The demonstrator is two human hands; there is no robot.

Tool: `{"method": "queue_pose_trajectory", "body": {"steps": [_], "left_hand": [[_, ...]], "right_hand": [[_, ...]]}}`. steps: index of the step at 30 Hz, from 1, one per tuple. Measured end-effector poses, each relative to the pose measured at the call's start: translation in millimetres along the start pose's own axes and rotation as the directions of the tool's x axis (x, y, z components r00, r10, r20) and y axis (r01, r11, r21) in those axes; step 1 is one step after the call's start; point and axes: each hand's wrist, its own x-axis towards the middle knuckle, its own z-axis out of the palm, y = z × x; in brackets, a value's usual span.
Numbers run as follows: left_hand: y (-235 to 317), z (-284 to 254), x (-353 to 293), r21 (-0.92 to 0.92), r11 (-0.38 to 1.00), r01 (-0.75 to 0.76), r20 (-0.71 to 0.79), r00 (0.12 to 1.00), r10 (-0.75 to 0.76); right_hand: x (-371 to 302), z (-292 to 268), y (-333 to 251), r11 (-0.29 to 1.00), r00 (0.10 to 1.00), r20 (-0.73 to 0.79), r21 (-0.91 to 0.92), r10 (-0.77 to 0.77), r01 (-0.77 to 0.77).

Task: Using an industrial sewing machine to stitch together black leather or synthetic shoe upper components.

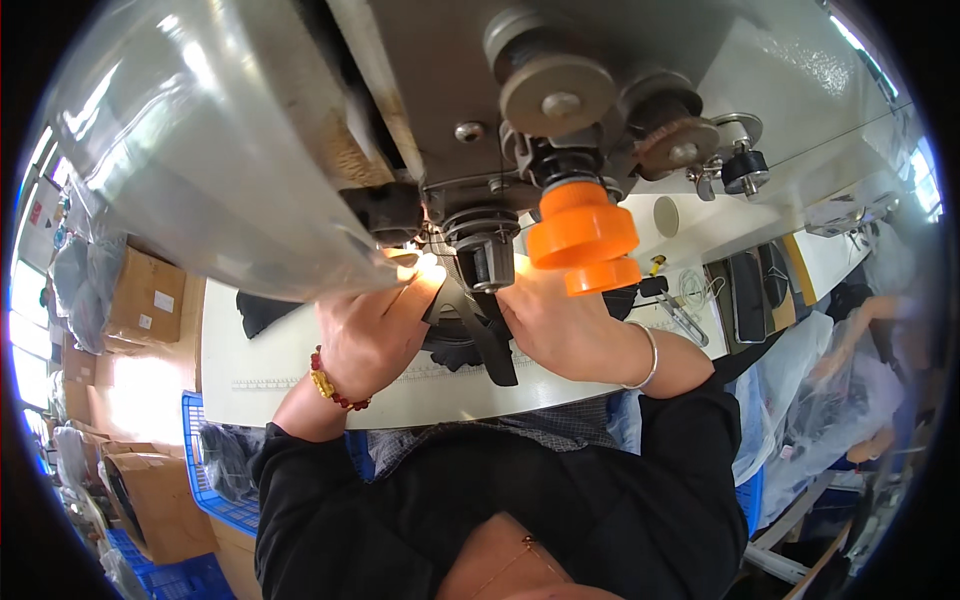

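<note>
A piece of black fabric with a loose strip lies on the white table under the head of a sewing machine. My left hand, a beaded bracelet at its wrist, pinches the fabric's left side close beneath the lit needle area. On the other side, my right hand rests against the strip, a bangle on its wrist. Its fingertips are hidden behind the machine's dark fitting and orange knobs. Further black cloth shows left of my left hand.
A clear plastic cover hangs at upper left. Tweezers and a black tray lie to the right. Blue baskets flank me below the table. Cardboard boxes stand left. Another person's arm reaches among plastic bags at right.
</note>
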Motion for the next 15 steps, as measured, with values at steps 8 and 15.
{"method": "queue_pose_trajectory", "body": {"steps": [8, 15], "left_hand": [[-10.7, 7.9, -9.4, 0.086, 0.996, -0.013, -0.017, 1.000, 0.015], [-6.6, 4.3, 5.7, 0.109, 0.992, -0.065, -0.092, 0.993, 0.075]], "right_hand": [[3.6, 9.8, 3.5, 0.999, 0.999, -0.030, 0.025, -0.046, 0.047], [5.0, 11.9, 2.3, 0.999, 0.998, -0.055, 0.042, -0.023, 0.026]]}}
